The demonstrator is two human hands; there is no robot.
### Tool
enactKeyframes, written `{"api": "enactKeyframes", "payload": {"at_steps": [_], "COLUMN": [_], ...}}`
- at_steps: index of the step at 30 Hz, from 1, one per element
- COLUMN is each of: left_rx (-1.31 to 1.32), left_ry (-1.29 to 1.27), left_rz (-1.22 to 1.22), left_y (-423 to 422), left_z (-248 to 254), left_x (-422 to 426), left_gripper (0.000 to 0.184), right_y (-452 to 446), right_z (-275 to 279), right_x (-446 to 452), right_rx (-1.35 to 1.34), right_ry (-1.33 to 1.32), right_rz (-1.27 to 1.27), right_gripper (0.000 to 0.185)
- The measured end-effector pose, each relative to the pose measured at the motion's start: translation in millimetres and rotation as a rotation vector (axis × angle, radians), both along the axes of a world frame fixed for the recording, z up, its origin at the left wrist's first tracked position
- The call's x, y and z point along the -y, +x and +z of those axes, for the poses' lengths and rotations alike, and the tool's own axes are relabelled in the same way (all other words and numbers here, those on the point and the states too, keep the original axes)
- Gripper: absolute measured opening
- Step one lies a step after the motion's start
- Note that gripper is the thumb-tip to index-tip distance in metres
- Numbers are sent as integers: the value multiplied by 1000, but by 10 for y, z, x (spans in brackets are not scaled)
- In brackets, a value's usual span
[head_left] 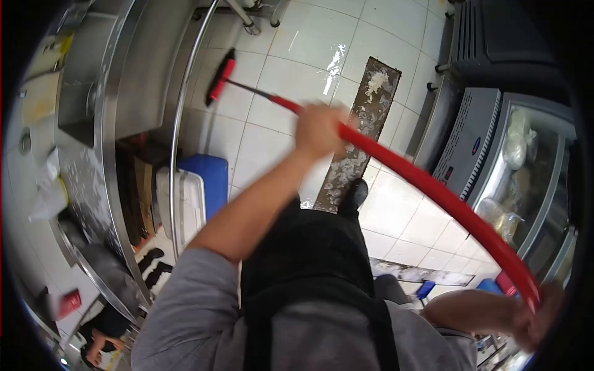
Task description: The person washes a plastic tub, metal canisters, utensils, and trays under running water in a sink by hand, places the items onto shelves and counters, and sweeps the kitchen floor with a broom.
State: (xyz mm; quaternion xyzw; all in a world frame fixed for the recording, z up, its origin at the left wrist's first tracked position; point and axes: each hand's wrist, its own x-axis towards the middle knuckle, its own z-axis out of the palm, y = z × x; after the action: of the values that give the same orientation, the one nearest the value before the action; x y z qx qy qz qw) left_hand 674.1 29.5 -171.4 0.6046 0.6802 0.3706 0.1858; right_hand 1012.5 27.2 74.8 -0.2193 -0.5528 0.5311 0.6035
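A long red-handled floor squeegee (433, 179) runs from the lower right up to the upper left. Its red and black head (221, 78) rests on the wet white tiles near the metal rail at left. My left hand (322, 131) is wrapped around the upper part of the handle, slightly blurred. At the far right, my right hand (539, 318) grips the handle's near end, also blurred and in shadow. Below my left hand lies a floor drain channel (385, 79) with foamy water and pale scraps. A black shoe (354, 195) stands at its edge.
A steel sink counter (106, 173) and a metal rail (184, 99) line the left, with a blue bin (210, 179) and a white bin (185, 198) beside them. A glass-fronted fridge (482, 130) stands right. Another person (102, 340) is at lower left.
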Motion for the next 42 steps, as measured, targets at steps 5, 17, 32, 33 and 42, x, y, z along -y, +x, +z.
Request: {"api": "enactKeyframes", "payload": {"at_steps": [5,17,32,33,42], "left_rx": [45,-290,-207,-207,-215], "left_ry": [-53,-45,-117,-156,-97], "left_rz": [-137,3,12,71,223], "left_y": [-176,-1355,-1049,-1431,-231], "left_z": [-565,-1374,-1474,-1680,-1294], "left_x": [-212,-537,40,247,1121], "left_gripper": [6,30,21,21,19], "right_y": [-120,-1446,-786,-1134,-326], "right_z": [-939,-2108,-2262,-2638,-1736], "right_x": [-192,-335,-298,-159,-38], "right_rx": [-185,-246,-162,-91,0], "right_ry": [-147,-168,-370,-444,-317], "right_rz": [68,63,36,-79,356], "right_gripper": [24,21,29,28,31]}}
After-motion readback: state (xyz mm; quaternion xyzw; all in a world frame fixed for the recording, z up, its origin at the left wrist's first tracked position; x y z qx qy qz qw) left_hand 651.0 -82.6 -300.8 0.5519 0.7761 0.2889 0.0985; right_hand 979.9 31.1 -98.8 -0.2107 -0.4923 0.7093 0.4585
